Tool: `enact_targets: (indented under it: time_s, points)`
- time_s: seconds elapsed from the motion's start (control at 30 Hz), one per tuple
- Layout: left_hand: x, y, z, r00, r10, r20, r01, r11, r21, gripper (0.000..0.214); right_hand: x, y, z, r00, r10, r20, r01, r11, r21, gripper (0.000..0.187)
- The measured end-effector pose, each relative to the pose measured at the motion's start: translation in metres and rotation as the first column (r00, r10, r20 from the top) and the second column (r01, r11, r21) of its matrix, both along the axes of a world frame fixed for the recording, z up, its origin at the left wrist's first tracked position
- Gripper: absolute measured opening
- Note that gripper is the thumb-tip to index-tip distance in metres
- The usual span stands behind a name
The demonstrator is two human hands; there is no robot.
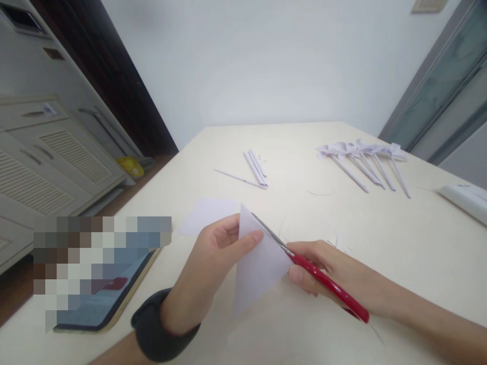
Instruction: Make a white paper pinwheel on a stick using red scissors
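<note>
My left hand pinches a folded white sheet of paper, thumb on its near face and fingers behind. The paper forms a triangle, held up over the table. In my right hand is a pair of red-handled scissors. Their metal blades lie along the paper's upper right edge, pointing up and left; I cannot tell how far apart the blades are. Behind my left hand another white paper sheet lies flat. Thin paper strips are scattered beyond my right hand.
Rolled paper sticks and a thin stick lie mid-table. Several paper pinwheels rest at the back right. A phone or tablet, partly pixelated, is at the left. A white object sits at the right edge of the table.
</note>
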State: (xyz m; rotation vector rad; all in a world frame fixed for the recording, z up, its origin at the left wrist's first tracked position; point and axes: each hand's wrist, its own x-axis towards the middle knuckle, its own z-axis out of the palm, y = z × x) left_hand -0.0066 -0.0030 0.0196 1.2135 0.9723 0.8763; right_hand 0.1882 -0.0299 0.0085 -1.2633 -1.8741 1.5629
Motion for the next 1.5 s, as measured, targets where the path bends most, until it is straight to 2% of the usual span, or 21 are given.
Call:
enact_targets:
  time_s: [0.47,0.67,0.93,1.1,1.27,1.4,1.5]
  points:
    - [0.0,0.0,-0.002,0.997,-0.041,0.064,0.043,0.999,-0.027,0.027,-0.003,0.0,0.003,0.997,-0.014,-0.082,0.008,0.998,-0.067,0.039]
    - [-0.001,0.0,-0.002,0.998,-0.033,0.049,0.034,0.999,-0.022,0.026,-0.005,0.0,0.0,0.994,-0.013,-0.105,0.005,0.997,-0.071,0.04]
    - [0.0,0.001,-0.003,0.998,-0.036,0.055,0.037,0.999,-0.02,0.026,-0.007,-0.001,-0.005,0.998,-0.05,-0.048,0.047,0.996,-0.075,0.045]
    - [0.0,0.001,-0.003,0.999,-0.024,0.046,0.024,1.0,0.003,0.023,-0.006,0.001,-0.013,0.991,-0.069,-0.114,0.06,0.995,-0.085,0.043]
    - [-0.001,0.001,-0.001,1.0,-0.009,0.017,0.008,1.0,0.012,0.022,-0.003,0.004,-0.012,0.987,-0.056,-0.153,0.06,0.998,0.023,0.05]
    - [-0.001,0.0,0.001,1.0,0.006,0.013,-0.006,1.0,0.016,0.025,0.0,0.002,-0.004,0.966,-0.098,-0.241,0.11,0.993,0.038,0.047]
    - [-0.001,0.0,0.002,0.999,0.004,0.036,-0.004,1.0,0.013,0.027,0.003,0.0,-0.001,0.968,-0.108,-0.227,0.142,0.98,0.138,0.049]
